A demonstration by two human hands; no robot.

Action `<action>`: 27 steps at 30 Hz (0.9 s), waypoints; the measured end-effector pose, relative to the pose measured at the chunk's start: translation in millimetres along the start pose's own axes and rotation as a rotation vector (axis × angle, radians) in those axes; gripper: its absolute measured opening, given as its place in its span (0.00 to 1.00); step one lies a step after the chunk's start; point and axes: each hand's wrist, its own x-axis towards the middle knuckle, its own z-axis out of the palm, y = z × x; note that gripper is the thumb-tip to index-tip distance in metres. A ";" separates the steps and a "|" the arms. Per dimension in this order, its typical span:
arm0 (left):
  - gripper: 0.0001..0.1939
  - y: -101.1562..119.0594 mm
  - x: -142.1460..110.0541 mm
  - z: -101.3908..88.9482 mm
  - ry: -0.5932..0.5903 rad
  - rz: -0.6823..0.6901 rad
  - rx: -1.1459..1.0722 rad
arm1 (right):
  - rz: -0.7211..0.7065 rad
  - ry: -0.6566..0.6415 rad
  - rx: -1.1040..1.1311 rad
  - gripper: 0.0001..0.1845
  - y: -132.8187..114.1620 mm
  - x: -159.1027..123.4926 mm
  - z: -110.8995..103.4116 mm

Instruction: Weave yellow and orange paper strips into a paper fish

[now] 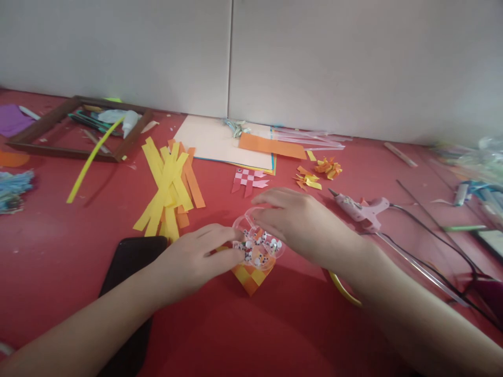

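A clear plastic case of googly eyes (259, 251), with round compartments, sits between my two hands. My left hand (206, 251) grips its left edge between thumb and fingers. My right hand (293, 217) curls over its far right side, the fingertips on the clear lid's edge; part of this grip is hidden. Under the case lies a woven yellow and orange paper piece (250, 277), only its near corner and a bit of its left side showing. Just beyond is a small pink and white woven paper fish (248, 179).
Yellow paper strips (167, 183) and a black phone (129, 262) lie left. A pink glue gun (363, 209) with its cord rests right, near paper scraps (328, 168). Behind are paper sheets (212, 139) and a brown wooden frame (63, 152) around tools, against a pale wall (314, 63).
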 end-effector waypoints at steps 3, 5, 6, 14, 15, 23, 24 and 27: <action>0.11 -0.5 0.0 -0.2 0.003 -0.010 -0.011 | -0.056 -0.022 -0.029 0.13 1.0 0.6 1.9; 0.11 0.1 -0.3 -0.8 -0.027 -0.053 -0.033 | -0.085 -0.023 -0.051 0.12 2.2 0.7 2.7; 0.11 0.5 -0.4 -1.4 -0.044 -0.072 -0.038 | -0.103 -0.026 -0.071 0.12 2.7 0.5 2.9; 0.12 4.4 -0.6 -4.6 -0.094 -0.096 -0.058 | -0.221 0.005 -0.253 0.15 3.5 0.1 -0.7; 0.12 4.6 -0.8 -4.1 -0.109 -0.094 -0.064 | -0.233 -0.007 -0.251 0.16 4.3 0.2 -0.9; 0.11 3.5 0.0 -1.4 -0.107 -0.041 -0.114 | -0.273 -0.043 -0.166 0.15 10.7 1.5 8.4; 0.11 4.0 0.7 -1.5 -0.100 -0.045 -0.128 | -0.267 -0.039 -0.133 0.14 11.1 1.8 7.5; 0.10 6.9 3.3 -1.2 -0.101 -0.183 -0.198 | -0.260 0.004 0.016 0.13 15.0 0.2 -3.0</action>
